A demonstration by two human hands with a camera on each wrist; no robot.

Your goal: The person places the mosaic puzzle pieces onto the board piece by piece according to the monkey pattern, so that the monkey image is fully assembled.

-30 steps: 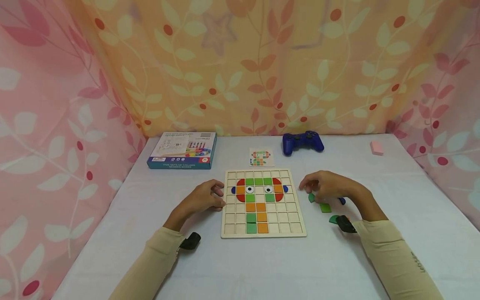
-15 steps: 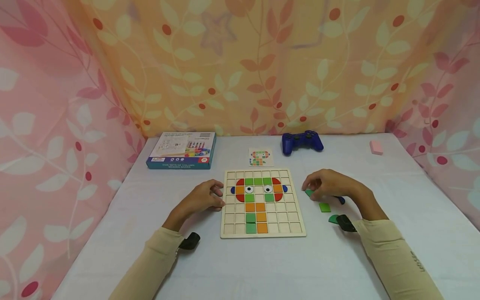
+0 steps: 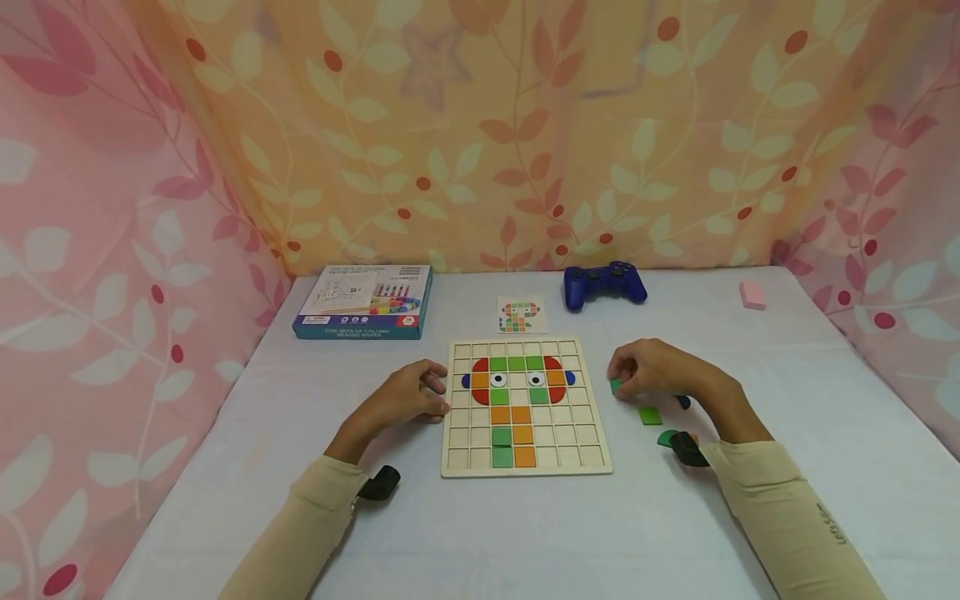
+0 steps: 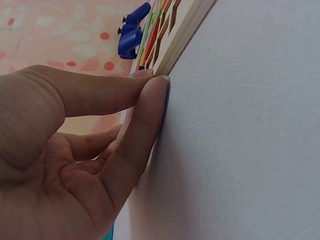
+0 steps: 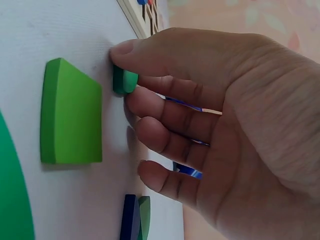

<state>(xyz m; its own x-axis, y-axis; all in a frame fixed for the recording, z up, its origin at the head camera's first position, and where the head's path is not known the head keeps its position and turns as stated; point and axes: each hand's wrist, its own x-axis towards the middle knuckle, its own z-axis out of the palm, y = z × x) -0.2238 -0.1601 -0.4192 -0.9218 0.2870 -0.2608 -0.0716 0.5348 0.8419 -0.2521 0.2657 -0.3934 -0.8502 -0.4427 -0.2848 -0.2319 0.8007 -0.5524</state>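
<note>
A wooden grid board (image 3: 570, 435) lies mid-table, with coloured tiles forming a face with two eye discs and a column below. My left hand (image 3: 408, 392) touches the board's left edge with thumb and fingertips; the left wrist view shows them at the rim of the board (image 4: 181, 42). To the right of the board, my right hand (image 3: 656, 369) pinches a small green tile (image 5: 130, 80) between thumb and finger, low at the tabletop. Its full outline is hidden by the fingers. Nearby lies a light green square tile (image 3: 649, 416).
A green rounded tile (image 3: 666, 437) and a dark blue piece (image 3: 683, 402) lie by the right wrist. Behind the board are a picture card (image 3: 522, 315), a blue game controller (image 3: 605, 285) and a box (image 3: 363, 302). A pink block (image 3: 752, 295) sits at far right.
My right hand has shifted slightly rightward, away from the board, and its fingers have come together on the green tile. The left hand and the board look unchanged.
</note>
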